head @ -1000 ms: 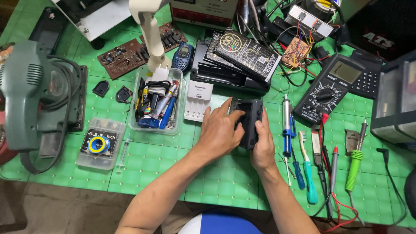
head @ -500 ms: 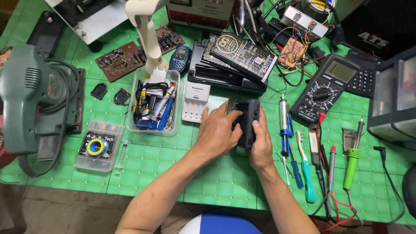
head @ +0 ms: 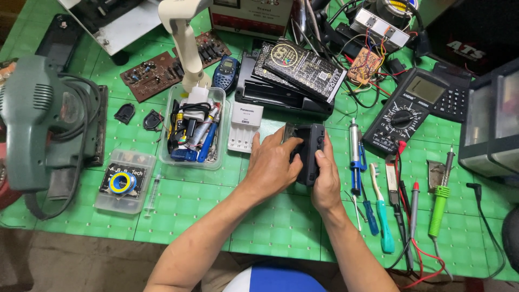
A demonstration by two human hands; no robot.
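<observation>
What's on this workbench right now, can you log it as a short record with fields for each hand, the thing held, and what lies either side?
Surface: green gridded mat
Left hand: left hand, fingers curled over the black device
Right hand: right hand, thumb on the device's right edge
Held thing: black device, boxy, low over the mat
Left of hands: white battery charger; clear tray of parts; green sander
Right of hands: blue-handled tool; teal toothbrush; black multimeter; green screwdriver

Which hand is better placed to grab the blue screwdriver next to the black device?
Right hand: it grips the black device's right edge, beside the blue screwdriver. The left hand lies across the device's left side.
</observation>
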